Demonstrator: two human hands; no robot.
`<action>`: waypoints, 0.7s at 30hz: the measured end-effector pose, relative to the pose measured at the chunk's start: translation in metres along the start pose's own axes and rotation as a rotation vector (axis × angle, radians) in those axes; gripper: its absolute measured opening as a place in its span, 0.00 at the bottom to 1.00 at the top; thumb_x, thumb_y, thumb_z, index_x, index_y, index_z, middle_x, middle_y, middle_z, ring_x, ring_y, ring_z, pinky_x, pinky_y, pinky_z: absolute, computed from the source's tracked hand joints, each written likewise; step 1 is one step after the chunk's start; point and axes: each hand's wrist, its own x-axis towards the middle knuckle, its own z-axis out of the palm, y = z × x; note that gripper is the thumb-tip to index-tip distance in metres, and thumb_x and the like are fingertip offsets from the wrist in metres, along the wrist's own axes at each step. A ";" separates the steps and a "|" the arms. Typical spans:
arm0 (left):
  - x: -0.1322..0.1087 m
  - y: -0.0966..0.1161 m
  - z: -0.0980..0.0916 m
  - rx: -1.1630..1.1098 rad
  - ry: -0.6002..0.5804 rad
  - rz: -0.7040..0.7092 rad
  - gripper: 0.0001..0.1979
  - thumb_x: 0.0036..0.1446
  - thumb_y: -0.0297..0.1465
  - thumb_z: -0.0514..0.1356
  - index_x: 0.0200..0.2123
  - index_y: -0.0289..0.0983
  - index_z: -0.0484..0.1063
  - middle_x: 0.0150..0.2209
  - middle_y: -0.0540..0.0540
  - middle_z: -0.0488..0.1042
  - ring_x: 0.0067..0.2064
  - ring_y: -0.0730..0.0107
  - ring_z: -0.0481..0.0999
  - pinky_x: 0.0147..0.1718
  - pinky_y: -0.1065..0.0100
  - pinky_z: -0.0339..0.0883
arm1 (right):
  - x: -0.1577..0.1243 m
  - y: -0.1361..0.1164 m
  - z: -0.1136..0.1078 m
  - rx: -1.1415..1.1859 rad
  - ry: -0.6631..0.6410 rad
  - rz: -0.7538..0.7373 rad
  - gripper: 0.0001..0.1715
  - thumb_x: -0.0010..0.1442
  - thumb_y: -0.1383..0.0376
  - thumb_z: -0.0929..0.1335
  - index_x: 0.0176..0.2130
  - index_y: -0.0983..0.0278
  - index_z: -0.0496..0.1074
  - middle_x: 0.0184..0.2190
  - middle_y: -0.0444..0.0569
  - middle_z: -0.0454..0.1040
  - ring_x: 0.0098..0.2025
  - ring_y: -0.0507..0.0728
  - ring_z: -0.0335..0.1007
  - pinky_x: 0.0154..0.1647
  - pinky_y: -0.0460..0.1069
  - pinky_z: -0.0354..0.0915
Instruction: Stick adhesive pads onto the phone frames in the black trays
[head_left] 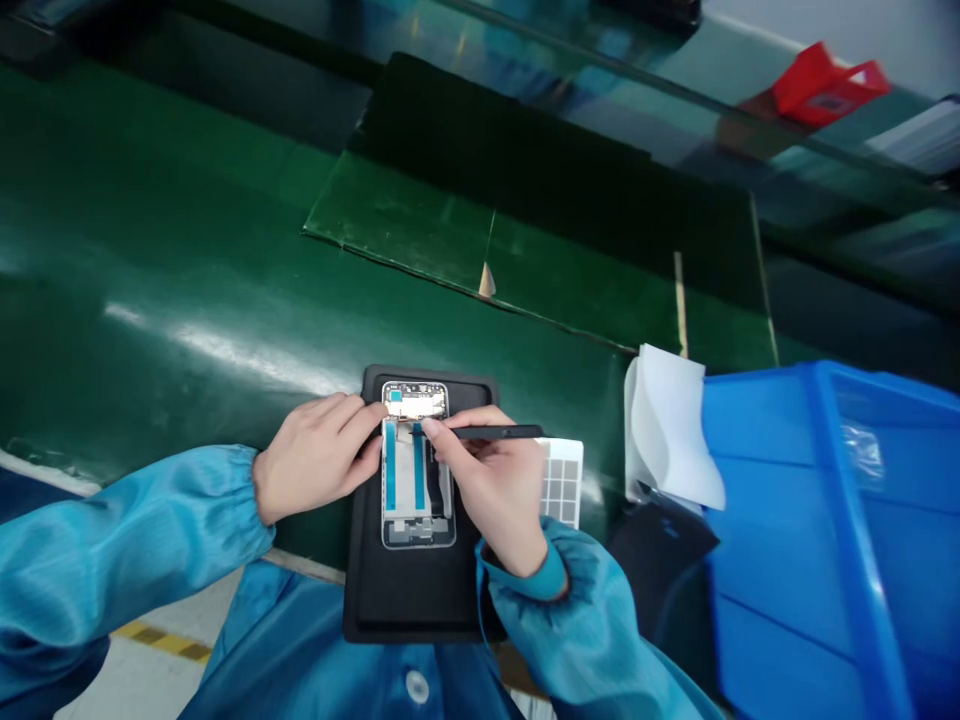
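Observation:
An opened phone [405, 470] lies face up on a black tray [409, 605], its inner board and two blue strips showing. My left hand [319, 450] is at the phone's upper left edge, fingers bent, with the thumb and index finger gripping that edge. My right hand [499, 475] pinches a slim black hand tool [499, 432] from the right side. Its thin tip points left over the inside of the phone, just below the board; whether it touches is not clear. A teal wrist band [547, 578] with a cord circles my right wrist.
Beside the tray, a sheet of grey squares [562, 480] is partly under my right hand. To the right stand a blue bin [772, 520], white paper [671, 430] and a dark item [660, 555]. A green board [525, 200] lies farther back, with a red holder [829, 88] beyond.

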 end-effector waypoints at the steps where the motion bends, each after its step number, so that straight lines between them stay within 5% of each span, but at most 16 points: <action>1: 0.000 0.000 0.001 -0.002 0.005 0.005 0.12 0.66 0.32 0.52 0.47 0.34 0.69 0.33 0.46 0.73 0.36 0.63 0.74 0.35 0.62 0.70 | 0.000 -0.001 0.000 -0.013 0.001 -0.008 0.11 0.53 0.60 0.77 0.28 0.63 0.74 0.24 0.44 0.76 0.21 0.52 0.72 0.22 0.46 0.69; 21: -0.001 -0.001 0.002 -0.020 -0.036 0.008 0.12 0.65 0.32 0.52 0.45 0.35 0.72 0.33 0.46 0.71 0.35 0.65 0.72 0.34 0.63 0.69 | 0.000 -0.005 0.001 -0.097 0.018 -0.071 0.08 0.53 0.64 0.77 0.27 0.61 0.75 0.24 0.43 0.76 0.22 0.52 0.71 0.20 0.45 0.68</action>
